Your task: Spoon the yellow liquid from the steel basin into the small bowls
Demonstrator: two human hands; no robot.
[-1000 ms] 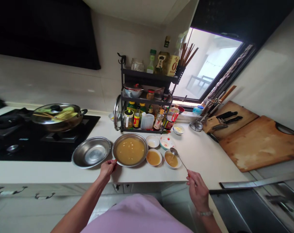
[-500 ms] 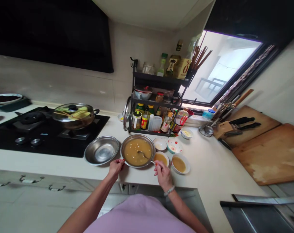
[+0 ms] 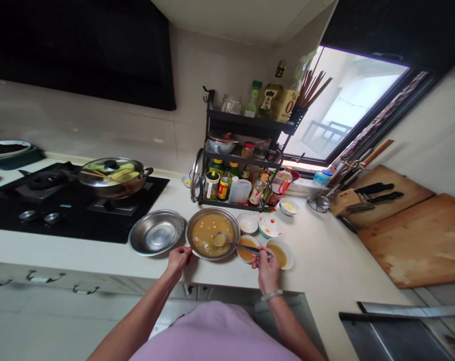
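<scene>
My left hand (image 3: 180, 258) pinches the near-left rim of a metal basin (image 3: 188, 239) of yellowish-brown soup (image 3: 208, 225) with pale bits. A ladle (image 3: 246, 247) is in my right hand (image 3: 267, 265), its fingers closed round the handle. The ladle's bowl, full of soup, lies at the surface inside the basin. Its handle crosses above a white bowl (image 3: 241, 258) of the same liquid. Just beyond my right fingers, another white bowl (image 3: 290, 258) also contains liquid; my hand hides part of it.
Left of the basin sits an empty metal basin (image 3: 157, 235). Small bowls (image 3: 248, 223) stand behind, before a black rack (image 3: 235, 203) of bottles. A lidded pan (image 3: 114, 185) is on the stove (image 3: 77, 215). Knives (image 3: 377, 190) and cutting boards (image 3: 419, 245) are at the right.
My right hand has moved right and drawn the ladle up. Its bowl, sunk in the soup before, now shows at the surface, filled. My left hand keeps its grip on the rim.
</scene>
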